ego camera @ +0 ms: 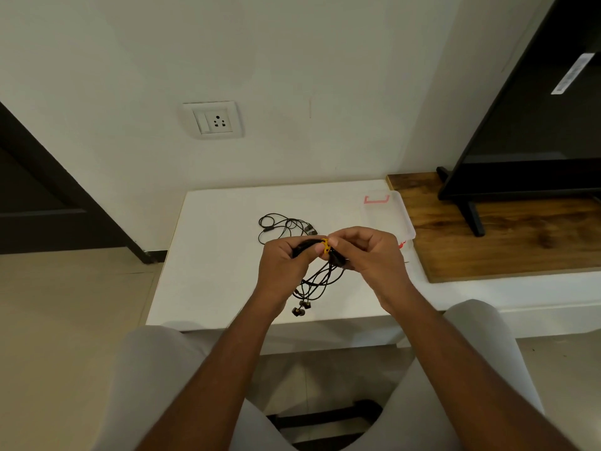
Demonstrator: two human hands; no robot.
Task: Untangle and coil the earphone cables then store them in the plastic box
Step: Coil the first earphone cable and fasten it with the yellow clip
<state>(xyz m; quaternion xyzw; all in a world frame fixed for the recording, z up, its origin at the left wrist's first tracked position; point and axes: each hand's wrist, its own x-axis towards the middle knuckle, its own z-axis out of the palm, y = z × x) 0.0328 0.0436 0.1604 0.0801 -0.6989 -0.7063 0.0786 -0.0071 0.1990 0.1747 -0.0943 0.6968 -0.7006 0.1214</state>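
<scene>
Above the white table (208, 262), my left hand (284, 265) grips a bundle of black earphone cable (317, 281) whose loops and earbuds hang down below it. My right hand (370, 255) pinches a small yellow band (325, 246) at the top of that bundle, right beside my left thumb. A second black earphone (283, 224) lies tangled on the table behind my hands. The clear plastic box (395, 213) with a pink clip stands at the table's right edge, partly hidden by my right hand.
A wooden board (487, 242) with a black TV stand foot lies to the right of the table. A wall socket (214, 120) sits above the table. My knees in light trousers are below the table's front edge.
</scene>
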